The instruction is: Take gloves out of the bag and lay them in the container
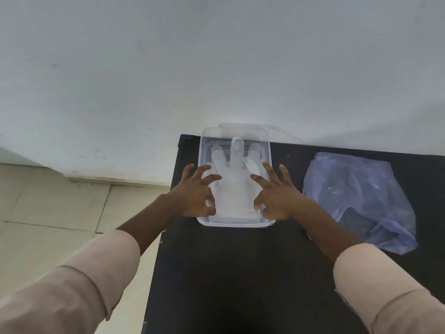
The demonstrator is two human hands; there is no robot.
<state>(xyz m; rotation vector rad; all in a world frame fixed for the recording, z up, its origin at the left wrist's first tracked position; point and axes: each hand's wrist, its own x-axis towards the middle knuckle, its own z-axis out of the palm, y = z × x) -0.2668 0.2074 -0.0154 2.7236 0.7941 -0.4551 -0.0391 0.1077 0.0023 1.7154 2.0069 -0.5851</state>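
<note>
A clear plastic container (203, 150) stands at the far left end of the black table. A translucent white glove (234, 186) lies flat inside it, fingers pointing toward the wall. My left hand (196, 194) hovers over the container's left side with fingers spread and tips touching the glove's edge. On the right side, my right hand (277, 192) is spread too, fingertips at the glove's other edge. Neither hand grips anything. A crumpled bluish plastic bag (361, 198) lies on the table to the right of the container.
The black table (236, 273) stands against a white wall (216, 68). Behind the container, the clear lid (272, 131) leans at the wall. Beige floor tiles (53, 208) show beyond the table's left edge. Both forearms wear light pink sleeves.
</note>
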